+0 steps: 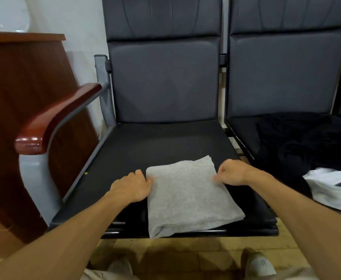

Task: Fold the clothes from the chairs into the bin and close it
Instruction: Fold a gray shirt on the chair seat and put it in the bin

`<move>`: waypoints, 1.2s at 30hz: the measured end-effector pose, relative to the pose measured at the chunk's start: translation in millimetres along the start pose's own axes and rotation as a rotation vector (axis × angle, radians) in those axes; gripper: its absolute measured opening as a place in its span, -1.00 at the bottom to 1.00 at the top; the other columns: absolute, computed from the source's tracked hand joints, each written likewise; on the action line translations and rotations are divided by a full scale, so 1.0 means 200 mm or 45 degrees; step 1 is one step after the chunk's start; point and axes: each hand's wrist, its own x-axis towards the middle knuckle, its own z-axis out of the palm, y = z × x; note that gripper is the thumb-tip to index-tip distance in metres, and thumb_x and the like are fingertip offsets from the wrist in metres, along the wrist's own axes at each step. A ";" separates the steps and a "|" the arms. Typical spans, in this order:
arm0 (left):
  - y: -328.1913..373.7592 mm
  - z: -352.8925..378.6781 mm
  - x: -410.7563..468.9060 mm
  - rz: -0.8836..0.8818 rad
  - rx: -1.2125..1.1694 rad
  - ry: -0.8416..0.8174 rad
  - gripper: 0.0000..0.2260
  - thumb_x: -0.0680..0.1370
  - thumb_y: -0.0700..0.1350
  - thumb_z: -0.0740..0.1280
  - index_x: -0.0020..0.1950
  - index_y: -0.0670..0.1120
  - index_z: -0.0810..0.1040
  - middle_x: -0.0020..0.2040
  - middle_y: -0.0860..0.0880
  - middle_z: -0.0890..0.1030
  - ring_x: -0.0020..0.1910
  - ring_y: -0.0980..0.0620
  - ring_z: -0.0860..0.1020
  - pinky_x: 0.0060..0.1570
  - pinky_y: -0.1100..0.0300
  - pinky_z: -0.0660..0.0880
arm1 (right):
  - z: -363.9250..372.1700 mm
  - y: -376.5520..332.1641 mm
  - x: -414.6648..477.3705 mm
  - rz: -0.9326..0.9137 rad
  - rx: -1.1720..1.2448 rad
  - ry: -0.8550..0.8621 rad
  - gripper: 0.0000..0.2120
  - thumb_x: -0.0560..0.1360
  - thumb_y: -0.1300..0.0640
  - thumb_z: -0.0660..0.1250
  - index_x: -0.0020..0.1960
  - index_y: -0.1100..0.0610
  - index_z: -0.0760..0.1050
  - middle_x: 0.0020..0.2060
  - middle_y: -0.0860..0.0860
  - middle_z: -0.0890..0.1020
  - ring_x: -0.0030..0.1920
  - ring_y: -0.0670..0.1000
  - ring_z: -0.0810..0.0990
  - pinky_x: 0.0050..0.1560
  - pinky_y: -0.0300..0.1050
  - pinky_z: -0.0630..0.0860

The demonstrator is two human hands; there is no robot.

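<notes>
A folded grey garment (187, 197) lies flat on the front half of the left chair (155, 146), its near edge hanging slightly over the front lip of the seat. It forms a neat rectangle turned a little clockwise, with 1 corner pointing toward the backrest.

The left hand (132, 185) sits at the garment's left edge, near the far corner. Its fingers are curled down over the edge and the thumb tip touches the cloth, so it pinches the fold there. The right hand (231, 171) is at the right edge, also near the far end. Its fingers are curled tight into the palm with the thumb pressed to the cloth, gripping that edge. Both forearms reach in from the bottom of the view.

On the right chair (286, 77) lies a loose heap of black clothes (299, 142), and a white garment (333, 190) with a dark print lies at its near side. A glossy wooden armrest (58, 118) curves along the left chair, beside a brown wooden cabinet (20, 87). A pale shoe (260, 263) stands on the tiled floor (185, 253) below
</notes>
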 end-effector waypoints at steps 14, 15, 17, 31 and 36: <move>0.14 -0.01 0.01 0.169 -0.566 0.125 -0.78 0.66 -0.05 0.08 0.23 -0.13 0.23 -0.03 -0.05 0.46 -0.16 0.01 0.47 -0.24 0.13 0.40 | 0.08 -0.14 0.06 0.055 0.149 -0.257 -0.80 0.46 0.01 0.35 -0.13 0.15 0.45 -0.16 0.00 0.54 -0.21 -0.03 0.49 -0.21 -0.20 0.40; 0.15 -0.01 0.00 0.141 -0.726 0.152 -0.82 0.65 -0.07 0.08 0.20 -0.13 0.23 -0.08 -0.04 0.43 -0.21 0.03 0.43 -0.27 0.14 0.37 | 0.08 -0.13 0.05 0.065 0.330 -0.258 -0.76 0.46 0.00 0.35 -0.01 0.15 0.50 -0.06 0.00 0.59 -0.12 -0.03 0.55 -0.13 -0.19 0.47; 0.17 -0.03 0.00 0.011 -1.072 0.171 -0.81 0.64 -0.11 0.11 0.21 -0.15 0.23 -0.05 -0.06 0.43 -0.14 0.00 0.45 -0.19 0.09 0.41 | 0.05 -0.14 0.02 0.091 0.741 -0.273 -0.72 0.49 0.02 0.37 0.13 0.14 0.52 0.05 0.04 0.64 0.02 0.03 0.63 0.03 -0.08 0.56; 0.06 -0.27 -0.39 -0.172 -1.984 0.103 -0.69 0.55 -0.06 0.37 0.26 -0.06 0.46 -0.02 -0.14 0.58 -0.11 -0.12 0.57 -0.32 0.06 0.48 | -0.01 -0.39 -0.27 0.080 1.490 -0.153 -0.71 0.46 0.25 0.35 0.19 0.21 0.53 0.07 0.17 0.65 0.05 0.17 0.65 0.13 0.12 0.56; -0.25 -0.43 -0.66 0.199 -1.954 0.522 -0.77 0.60 -0.09 0.28 0.23 0.12 0.42 0.07 -0.01 0.57 -0.02 -0.01 0.57 -0.23 0.11 0.51 | -0.08 -0.79 -0.47 -0.285 1.372 -0.035 -0.65 0.42 0.22 0.36 0.21 0.21 0.55 0.15 0.12 0.62 0.14 0.12 0.59 0.25 0.11 0.49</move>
